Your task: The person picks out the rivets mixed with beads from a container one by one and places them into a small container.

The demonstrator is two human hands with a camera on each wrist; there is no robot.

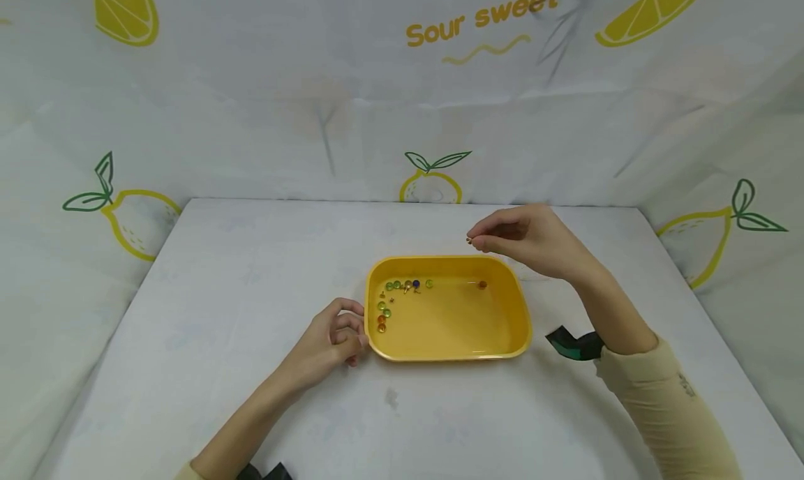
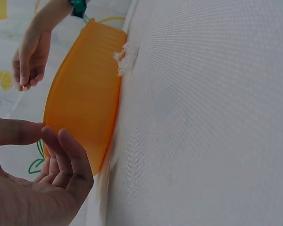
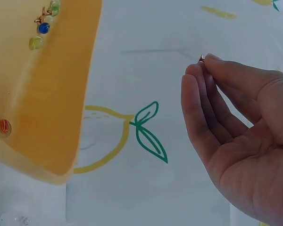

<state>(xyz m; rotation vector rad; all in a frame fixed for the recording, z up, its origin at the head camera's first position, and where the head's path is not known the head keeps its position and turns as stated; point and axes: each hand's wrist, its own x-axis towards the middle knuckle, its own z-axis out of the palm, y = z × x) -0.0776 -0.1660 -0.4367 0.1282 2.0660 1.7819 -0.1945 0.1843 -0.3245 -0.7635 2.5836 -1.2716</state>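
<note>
The right hand (image 1: pixel 526 239) is raised near the far right corner of the tray (image 1: pixel 446 335), clear of its rim, with the forearm reached in from the lower right. One gold bit (image 1: pixel 469 241) is pinched between thumb and fingertips, so that the hand is closed only at its tips and the palm is left hollow. The left hand (image 1: pixel 329 337) is set low at the tray's left end; its fingers are loosely bent and laid against the outside of the wall, and no firm grasp can be made out.

The yellow tray is placed flat on the white table (image 1: pixel 264 257), between the two hands. Ten marbles are counted inside: four green marbles (image 1: pixel 382 305), one yellow-green marble (image 1: pixel 430 283), one blue marble (image 1: pixel 417 284), one amber marble (image 1: pixel 408 285), two orange marbles (image 1: pixel 381 319) and one red-orange marble (image 1: pixel 482 285). Nine are gathered along the left and far left sides; the red-orange one is set apart toward the far right. About four small gold pieces (image 1: pixel 392 300) are scattered among the left group, their exact shape too small to be told.
</note>
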